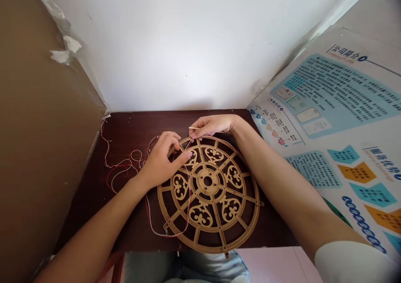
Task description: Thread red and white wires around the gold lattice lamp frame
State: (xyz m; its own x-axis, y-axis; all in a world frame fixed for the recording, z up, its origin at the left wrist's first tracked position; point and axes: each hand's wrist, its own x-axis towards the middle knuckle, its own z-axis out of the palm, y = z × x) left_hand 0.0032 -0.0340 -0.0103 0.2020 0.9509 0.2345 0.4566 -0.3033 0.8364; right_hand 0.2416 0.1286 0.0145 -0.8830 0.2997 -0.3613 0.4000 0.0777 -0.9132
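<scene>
While the round fretwork wooden frame (199, 182) lies flat on the dark wood bench (131, 124), a circle with no long axis and a small tab (226, 254) at its near rim pointing toward the person, the right hand (213, 126) has its grip closed on a thin pale stick (193, 128), held nearly level with its tip pointing left. The left hand (161, 161) curls over the frame's upper left rim, though whether its grip holds anything cannot be told, and red and white wires (125, 166) loop across the bench beside it and run along the frame's lower left edge
</scene>
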